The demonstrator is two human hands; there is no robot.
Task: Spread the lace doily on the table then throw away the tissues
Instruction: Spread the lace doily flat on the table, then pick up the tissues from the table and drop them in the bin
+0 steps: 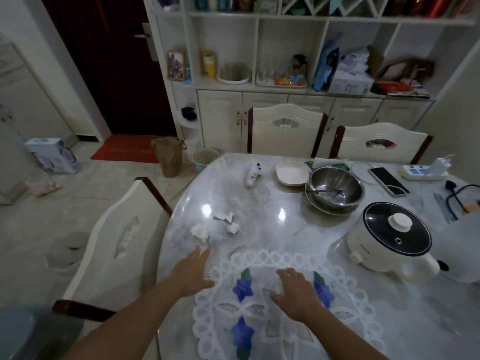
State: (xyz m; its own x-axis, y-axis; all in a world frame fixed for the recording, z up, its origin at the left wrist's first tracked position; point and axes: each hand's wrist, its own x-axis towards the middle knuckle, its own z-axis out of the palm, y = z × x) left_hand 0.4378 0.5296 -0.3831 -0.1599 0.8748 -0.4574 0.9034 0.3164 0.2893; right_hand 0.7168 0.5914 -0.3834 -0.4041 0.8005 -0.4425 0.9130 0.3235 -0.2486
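Note:
A round white lace doily (pixel 283 258) with blue flowers lies flat on the glossy marble table (pixel 259 203), close to the near edge. My right hand (pixel 296 292) rests palm down on the doily's middle, fingers apart. My left hand (pixel 192 271) is open at the doily's left rim, fingers stretched toward the tissues. Three crumpled white tissues lie just beyond: one (pixel 200 232) nearest my left fingers, a smaller ball (pixel 233 227) to its right, and a flatter scrap (pixel 223 216) behind.
A white electric pot (pixel 389 237) stands right of the doily. Behind are stacked steel bowls (pixel 335 188), a white dish (pixel 291 172), a small bottle (pixel 253 175), a phone and a power strip. On the floor beside the table's far corner stand a pale bin (pixel 205 157) and a brown bag (pixel 168 157). Chairs surround the table.

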